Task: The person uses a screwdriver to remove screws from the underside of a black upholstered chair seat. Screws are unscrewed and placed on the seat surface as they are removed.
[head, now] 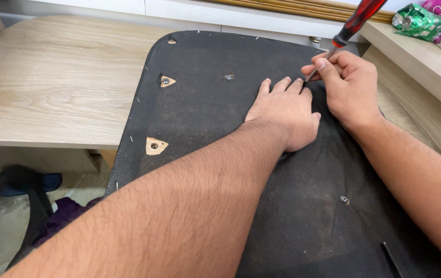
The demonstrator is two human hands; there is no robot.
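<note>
Fabric, black and dusty, covers the big seat panel (215, 113) lying across the pale wooden desk (50, 82); triangular cut-outs (155, 146) in it show screws set in wood. My left hand (286, 114) lies flat on the panel, fingers spread, holding nothing. My right hand (349, 85) is just beside it, touching its fingertips, and pinches the shaft of a red-handled screwdriver (356, 21) whose tip meets the fabric.
</note>
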